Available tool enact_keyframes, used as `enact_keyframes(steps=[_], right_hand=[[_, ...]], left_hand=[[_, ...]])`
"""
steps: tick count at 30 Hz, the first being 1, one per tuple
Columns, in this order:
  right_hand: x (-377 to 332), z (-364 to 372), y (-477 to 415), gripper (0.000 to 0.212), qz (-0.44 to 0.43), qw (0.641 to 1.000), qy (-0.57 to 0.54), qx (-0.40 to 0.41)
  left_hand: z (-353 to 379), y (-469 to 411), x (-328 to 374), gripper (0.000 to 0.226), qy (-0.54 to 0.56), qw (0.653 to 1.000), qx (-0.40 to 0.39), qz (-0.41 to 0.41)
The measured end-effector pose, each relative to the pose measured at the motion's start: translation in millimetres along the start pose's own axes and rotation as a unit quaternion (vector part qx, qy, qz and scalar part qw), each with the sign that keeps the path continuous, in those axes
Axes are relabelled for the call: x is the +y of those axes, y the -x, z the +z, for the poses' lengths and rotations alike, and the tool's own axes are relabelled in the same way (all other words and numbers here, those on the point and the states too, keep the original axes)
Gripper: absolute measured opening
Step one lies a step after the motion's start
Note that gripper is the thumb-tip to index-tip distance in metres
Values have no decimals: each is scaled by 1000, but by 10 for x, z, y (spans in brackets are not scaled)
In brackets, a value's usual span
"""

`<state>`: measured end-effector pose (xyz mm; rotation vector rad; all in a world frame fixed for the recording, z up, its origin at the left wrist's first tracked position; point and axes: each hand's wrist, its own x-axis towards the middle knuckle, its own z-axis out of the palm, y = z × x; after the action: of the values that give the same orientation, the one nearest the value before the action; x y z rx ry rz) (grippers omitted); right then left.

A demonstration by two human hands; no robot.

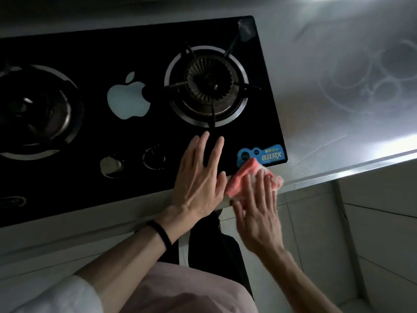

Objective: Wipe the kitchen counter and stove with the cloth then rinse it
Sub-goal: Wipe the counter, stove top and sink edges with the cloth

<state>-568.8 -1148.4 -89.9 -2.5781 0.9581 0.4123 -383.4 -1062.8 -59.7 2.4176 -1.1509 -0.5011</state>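
As the flat right hand (257, 213) is pressing the cloth (239, 177) at the table (338, 109) edge, left hand (198, 177) spread on the stove (135, 53), overshooting is risking dropping it.

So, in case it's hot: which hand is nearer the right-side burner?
Left. The left hand lies flat on the stove just in front of the burner, fingertips by its ring. The right hand is farther off at the stove's front corner, pressing the pink cloth.
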Motion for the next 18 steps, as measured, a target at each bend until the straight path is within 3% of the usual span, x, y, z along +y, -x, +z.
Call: enact_keyframes(steps=[4, 9, 15, 18], right_hand=[[503, -217, -159, 75, 72, 997, -11, 0], [813, -409, -416, 81, 147, 986, -75, 16], [289, -229, -288, 81, 146, 985, -85, 27], [-60, -35, -46, 75, 101, 992, -67, 34]], left_hand=[[251, -179, 6, 90, -71, 993, -47, -85], [417, -219, -88, 89, -97, 988, -71, -94], [478, -209, -108, 85, -121, 986, -62, -94], [492, -203, -122, 84, -121, 986, -63, -98]])
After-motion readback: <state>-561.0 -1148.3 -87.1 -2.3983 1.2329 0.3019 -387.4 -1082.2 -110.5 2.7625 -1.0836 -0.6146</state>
